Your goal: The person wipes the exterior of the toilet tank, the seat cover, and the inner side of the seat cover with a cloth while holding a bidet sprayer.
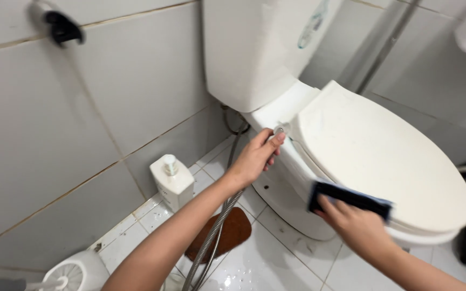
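My left hand (pixel 255 157) is closed around a bidet sprayer head (pixel 280 129), its nozzle held against the hinge area of the white toilet (pixel 276 186). The sprayer's metal hose (pixel 215 234) hangs down under my forearm to the floor. My right hand (pixel 354 226) presses a dark blue scrubbing pad (pixel 350 197) onto the front left edge of the shut toilet lid (pixel 378 156). The white cistern (pixel 254 48) stands behind, against the tiled wall.
A white pump bottle (pixel 172 182) stands on the floor by the wall. A brown mat or board (pixel 227 233) lies on the wet white floor tiles. A toilet brush holder (pixel 79 272) sits at the lower left. A black wall bracket (pixel 62 27) is at upper left.
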